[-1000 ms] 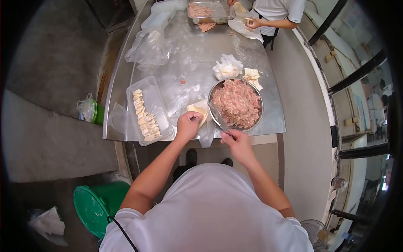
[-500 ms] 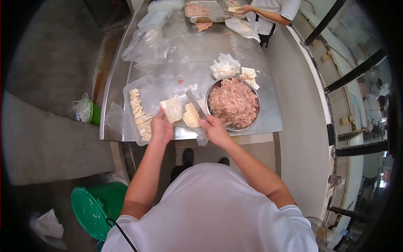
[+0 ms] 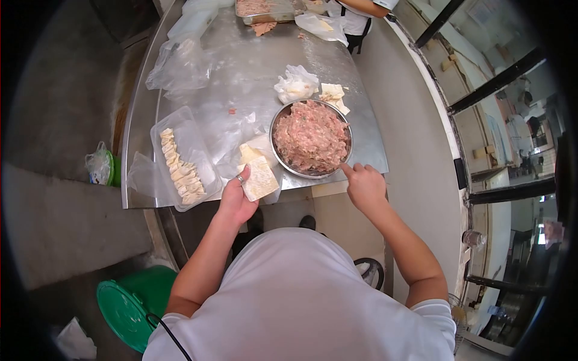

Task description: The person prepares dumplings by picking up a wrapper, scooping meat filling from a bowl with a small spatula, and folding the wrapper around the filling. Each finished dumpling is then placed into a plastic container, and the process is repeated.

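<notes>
On the open fingers and palm of my left hand (image 3: 238,195) lies a square dumpling wrapper (image 3: 260,179), held at its left edge by the thumb. More pale wrappers (image 3: 248,153) are just behind it on plastic. My right hand (image 3: 365,185) is closed at the near right rim of a round metal bowl (image 3: 310,175) heaped with pink minced meat (image 3: 313,135). The flat metal spreader it held earlier is mostly hidden at the meat's edge. To the left, a clear plastic tray (image 3: 208,162) has a row of folded dumplings (image 3: 179,168).
A white plastic bag (image 3: 297,84) and loose wrapper sheets (image 3: 335,96) sit behind the bowl. Clear bags (image 3: 180,63) lie far left on the steel table (image 3: 253,72). Across the table stands another person (image 3: 355,21) near a meat tray (image 3: 265,18). A green bin (image 3: 135,307) is on the floor.
My right hand has moved right with the spreader, from the wrappers to the bowl. My left hand has drawn its wrapper toward me, and the whole view has shifted.
</notes>
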The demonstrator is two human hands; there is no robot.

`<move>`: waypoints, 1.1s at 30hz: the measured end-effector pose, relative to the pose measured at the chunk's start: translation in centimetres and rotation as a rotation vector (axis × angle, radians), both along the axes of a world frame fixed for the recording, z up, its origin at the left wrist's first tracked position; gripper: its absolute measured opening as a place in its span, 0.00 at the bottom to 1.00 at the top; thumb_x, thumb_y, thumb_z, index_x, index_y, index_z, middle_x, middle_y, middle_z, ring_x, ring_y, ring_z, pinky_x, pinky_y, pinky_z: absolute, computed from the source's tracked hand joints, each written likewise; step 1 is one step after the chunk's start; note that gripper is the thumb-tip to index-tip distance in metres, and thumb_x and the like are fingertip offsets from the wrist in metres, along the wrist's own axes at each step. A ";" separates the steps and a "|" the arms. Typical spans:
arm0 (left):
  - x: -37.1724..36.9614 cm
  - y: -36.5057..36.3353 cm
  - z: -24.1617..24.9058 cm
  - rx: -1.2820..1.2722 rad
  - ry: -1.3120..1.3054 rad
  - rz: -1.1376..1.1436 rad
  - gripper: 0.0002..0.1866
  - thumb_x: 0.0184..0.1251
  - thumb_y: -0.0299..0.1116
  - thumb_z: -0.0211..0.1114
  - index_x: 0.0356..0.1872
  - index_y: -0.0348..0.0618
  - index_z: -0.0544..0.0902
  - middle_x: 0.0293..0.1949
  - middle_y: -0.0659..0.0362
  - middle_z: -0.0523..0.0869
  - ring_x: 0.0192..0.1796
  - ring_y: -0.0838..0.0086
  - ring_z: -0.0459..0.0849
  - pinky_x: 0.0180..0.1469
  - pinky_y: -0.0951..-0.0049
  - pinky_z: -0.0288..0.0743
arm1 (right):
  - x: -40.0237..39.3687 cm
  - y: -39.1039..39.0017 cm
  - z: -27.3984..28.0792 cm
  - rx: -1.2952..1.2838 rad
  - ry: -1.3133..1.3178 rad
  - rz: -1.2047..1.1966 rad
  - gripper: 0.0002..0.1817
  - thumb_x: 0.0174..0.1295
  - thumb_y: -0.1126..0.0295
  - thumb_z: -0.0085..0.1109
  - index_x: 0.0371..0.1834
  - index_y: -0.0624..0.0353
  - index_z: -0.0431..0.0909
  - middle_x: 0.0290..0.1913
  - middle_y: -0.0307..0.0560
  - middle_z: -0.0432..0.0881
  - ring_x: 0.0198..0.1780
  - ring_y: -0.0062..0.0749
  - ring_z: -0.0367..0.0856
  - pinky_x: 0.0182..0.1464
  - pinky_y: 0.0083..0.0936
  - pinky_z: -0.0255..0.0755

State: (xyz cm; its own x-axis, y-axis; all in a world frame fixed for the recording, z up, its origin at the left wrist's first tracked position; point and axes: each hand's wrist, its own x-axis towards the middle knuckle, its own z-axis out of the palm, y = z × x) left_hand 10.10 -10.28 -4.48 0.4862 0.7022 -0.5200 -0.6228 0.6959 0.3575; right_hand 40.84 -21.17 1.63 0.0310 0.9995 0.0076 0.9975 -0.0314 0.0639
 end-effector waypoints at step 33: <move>5.7 0.2 0.9 -0.012 0.120 0.017 0.24 0.85 0.41 0.49 0.74 0.39 0.66 0.65 0.47 0.81 0.67 0.55 0.81 0.73 0.53 0.72 | -0.8 -0.2 -2.6 -0.100 1.326 -0.514 0.17 0.74 0.73 0.57 0.62 0.68 0.83 0.27 0.36 0.80 0.30 0.19 0.76 0.36 0.22 0.70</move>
State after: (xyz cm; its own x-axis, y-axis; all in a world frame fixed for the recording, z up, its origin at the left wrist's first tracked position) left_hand 15.76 -10.05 -3.57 0.4080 0.7030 -0.5825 -0.5877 0.6905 0.4217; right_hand 40.01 -21.35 -1.01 0.3132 0.8695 -0.3819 0.1993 -0.4534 -0.8688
